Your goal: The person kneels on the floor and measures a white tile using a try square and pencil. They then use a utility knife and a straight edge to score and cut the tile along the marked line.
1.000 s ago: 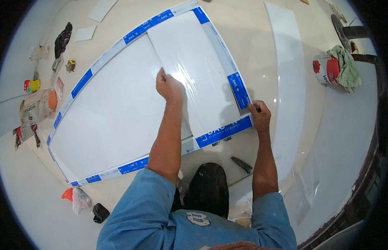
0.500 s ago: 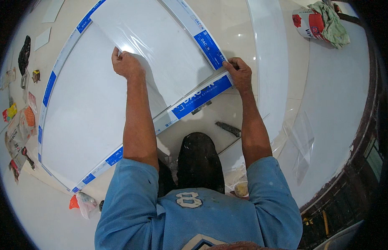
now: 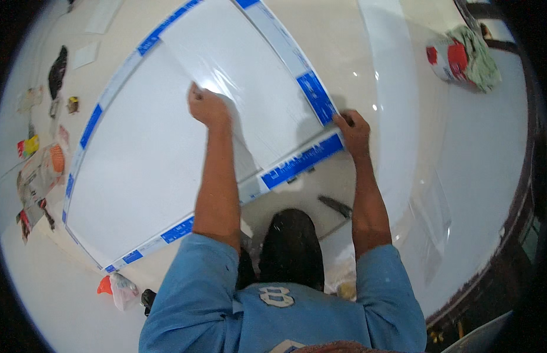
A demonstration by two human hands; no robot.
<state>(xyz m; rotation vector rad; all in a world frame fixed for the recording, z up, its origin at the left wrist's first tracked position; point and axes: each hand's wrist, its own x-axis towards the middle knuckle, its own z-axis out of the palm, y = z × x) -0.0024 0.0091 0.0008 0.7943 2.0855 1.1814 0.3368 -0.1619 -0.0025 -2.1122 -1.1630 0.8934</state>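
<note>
A large white panel (image 3: 138, 153) lies before me, framed by a metal frame (image 3: 113, 75) wrapped in blue and white protective tape. Clear plastic film (image 3: 250, 70) covers the panel's right part and catches the light, its loose edge running slantwise across the white face. My left hand (image 3: 210, 107) is closed in a pinch at that edge, over the middle of the panel. At the frame's near right corner, my right hand (image 3: 354, 130) is closed with thumb and fingers on the frame. Its fingertips are partly hidden.
A white and red bucket (image 3: 447, 59) with a green cloth (image 3: 480, 62) stands at the far right. Plastic bags and scraps (image 3: 41, 170) lie along the left. A dark, narrow object (image 3: 335, 207) rests on the floor near my knee (image 3: 291, 247). Clear sheeting (image 3: 432, 223) lies at right.
The whole view has shifted, so the panel and both hands appear lower and farther right. Both hands keep nearly the same places on the film and frame.
</note>
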